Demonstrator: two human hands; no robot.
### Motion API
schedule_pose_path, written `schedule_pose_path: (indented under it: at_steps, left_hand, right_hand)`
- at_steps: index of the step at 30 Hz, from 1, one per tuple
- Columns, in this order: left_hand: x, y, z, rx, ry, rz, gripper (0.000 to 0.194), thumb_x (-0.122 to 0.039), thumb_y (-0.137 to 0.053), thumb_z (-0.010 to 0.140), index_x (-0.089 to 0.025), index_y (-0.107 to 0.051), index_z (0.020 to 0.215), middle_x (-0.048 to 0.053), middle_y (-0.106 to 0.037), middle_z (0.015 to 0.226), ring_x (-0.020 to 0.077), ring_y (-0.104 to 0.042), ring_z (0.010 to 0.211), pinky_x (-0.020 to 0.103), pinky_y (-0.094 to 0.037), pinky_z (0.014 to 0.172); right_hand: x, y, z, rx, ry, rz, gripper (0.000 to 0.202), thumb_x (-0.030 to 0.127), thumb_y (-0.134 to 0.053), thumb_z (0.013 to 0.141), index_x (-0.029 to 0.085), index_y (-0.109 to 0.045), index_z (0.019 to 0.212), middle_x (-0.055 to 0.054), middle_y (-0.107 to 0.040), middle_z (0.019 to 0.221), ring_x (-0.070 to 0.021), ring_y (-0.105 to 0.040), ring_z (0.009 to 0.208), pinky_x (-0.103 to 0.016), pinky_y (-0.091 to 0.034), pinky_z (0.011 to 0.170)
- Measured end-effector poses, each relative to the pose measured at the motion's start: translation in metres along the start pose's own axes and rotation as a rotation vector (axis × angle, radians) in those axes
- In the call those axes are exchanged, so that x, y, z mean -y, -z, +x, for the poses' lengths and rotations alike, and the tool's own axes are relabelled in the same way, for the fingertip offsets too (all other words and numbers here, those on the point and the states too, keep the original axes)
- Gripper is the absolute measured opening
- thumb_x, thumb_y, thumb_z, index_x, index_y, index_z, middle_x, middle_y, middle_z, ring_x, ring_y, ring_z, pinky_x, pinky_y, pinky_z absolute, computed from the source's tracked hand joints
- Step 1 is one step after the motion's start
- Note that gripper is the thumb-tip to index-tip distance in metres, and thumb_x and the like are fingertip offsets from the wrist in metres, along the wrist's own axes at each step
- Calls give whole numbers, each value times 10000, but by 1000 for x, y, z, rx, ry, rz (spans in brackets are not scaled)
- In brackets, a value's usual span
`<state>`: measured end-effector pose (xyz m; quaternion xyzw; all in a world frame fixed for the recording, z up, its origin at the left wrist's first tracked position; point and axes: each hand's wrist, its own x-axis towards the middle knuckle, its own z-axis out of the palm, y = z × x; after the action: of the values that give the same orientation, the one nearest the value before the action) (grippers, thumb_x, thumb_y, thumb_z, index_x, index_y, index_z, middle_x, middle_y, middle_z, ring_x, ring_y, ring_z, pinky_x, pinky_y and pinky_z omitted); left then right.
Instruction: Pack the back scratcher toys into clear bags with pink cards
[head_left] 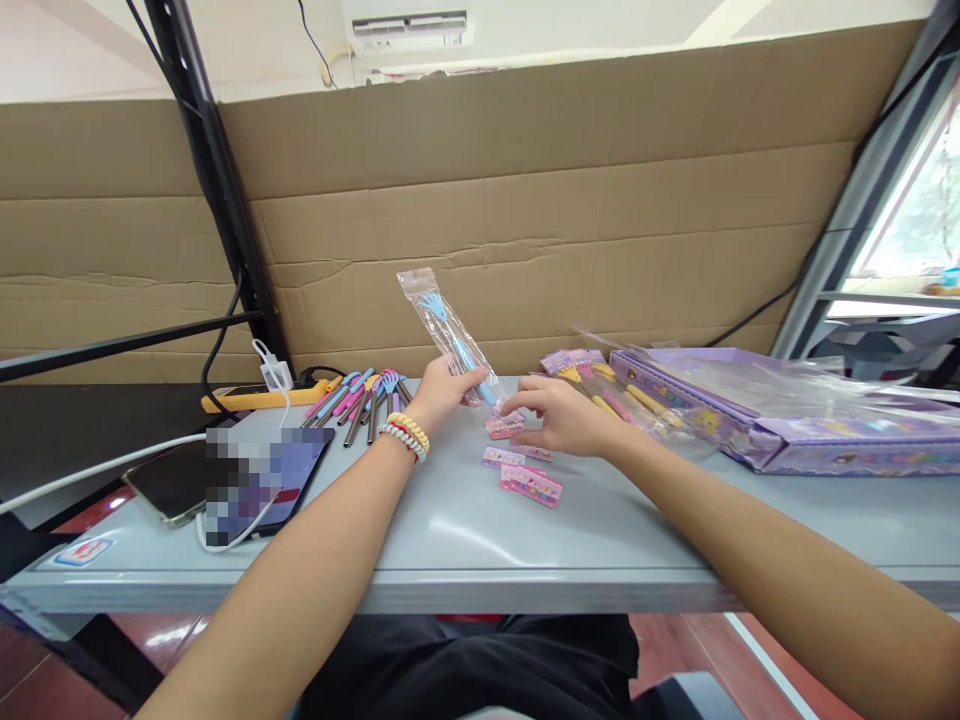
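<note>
My left hand grips a clear plastic bag with a light blue, hand-shaped back scratcher inside, tilted over the grey table. At the lower end of this bag is my right hand, its thumb and fingers curved and apart. Whether its fingertips touch the bag is hard to tell. Small pink printed cards lie on the table below my right hand. Loose scratchers with metal rods are piled to the left of my left hand. Bagged yellow and pink scratchers lie beyond my right hand.
A purple display box with clear plastic on it occupies the right side. Two phones, one dark and one lit, lie at the left with a white cable. Cardboard stands behind the grey table.
</note>
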<state>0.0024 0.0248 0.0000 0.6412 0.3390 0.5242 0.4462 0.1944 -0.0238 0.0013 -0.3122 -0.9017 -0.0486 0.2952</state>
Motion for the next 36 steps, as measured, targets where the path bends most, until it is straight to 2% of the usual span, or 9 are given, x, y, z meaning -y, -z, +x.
schedule_pose_path:
  at_steps: [2,4,10,14,18,23,28,33,36]
  left_hand:
    - [-1,-1,-1,7,-6,26,286,-335,-720,667,-135,-556,788,-1,-607,637,99,-570,536,223,-470,499]
    - [-3,-2,-3,19,-19,77,262,-318,-710,683,-131,-556,785,2,-596,626,102,-575,538,213,-462,486]
    - [-8,-8,-10,97,-54,218,211,-289,-675,719,-133,-537,749,-7,-573,604,91,-541,509,227,-459,484]
    - [-10,-11,-13,173,-55,214,248,-307,-700,693,-141,-519,719,-33,-532,569,78,-514,485,210,-429,462]
    - [-9,-12,-13,273,-51,163,316,-358,-708,686,-139,-547,847,-10,-576,654,91,-549,535,211,-444,484]
    - [-11,-13,-15,261,-103,144,342,-381,-716,671,-132,-563,849,-14,-565,661,86,-521,563,214,-427,512]
    - [-12,-16,-16,286,-139,101,340,-378,-712,680,-130,-556,854,-34,-533,636,62,-475,544,195,-384,501]
    - [-10,-19,-17,319,-61,40,379,-373,-718,676,-135,-523,897,6,-584,727,105,-569,626,236,-463,558]
    - [-8,-19,-17,344,-49,12,492,-293,-757,645,-150,-472,1019,51,-623,858,157,-626,754,279,-507,629]
  right_hand:
    - [-1,-1,-1,-20,-11,9,103,277,-659,753,183,-691,777,-12,-471,702,-114,-450,624,-237,-355,560]
    - [-1,-1,-1,-40,-13,35,105,257,-631,775,179,-682,727,-18,-474,709,-112,-456,623,-238,-361,559]
    - [1,-1,-1,-36,-31,85,109,242,-598,800,176,-671,752,-26,-515,728,-109,-470,615,-248,-376,566]
    - [0,-2,0,-54,-76,93,109,235,-589,801,175,-654,737,-21,-520,722,-107,-471,611,-249,-378,561]
    - [1,-2,1,-97,-98,80,123,258,-602,790,176,-638,705,-17,-503,714,-108,-473,611,-248,-387,559]
    - [3,-1,2,-160,-172,165,188,303,-606,770,172,-587,635,-65,-609,827,-142,-549,709,-258,-417,578]
    - [6,1,3,-63,-360,314,249,358,-596,749,165,-546,602,-26,-604,594,-123,-516,547,-251,-382,505]
    - [8,3,5,-70,-431,389,269,377,-608,711,166,-516,572,-20,-589,551,-111,-492,506,-239,-360,467]
    - [8,3,6,-89,-466,379,268,374,-614,692,168,-508,557,-14,-576,531,-106,-477,495,-236,-353,458]
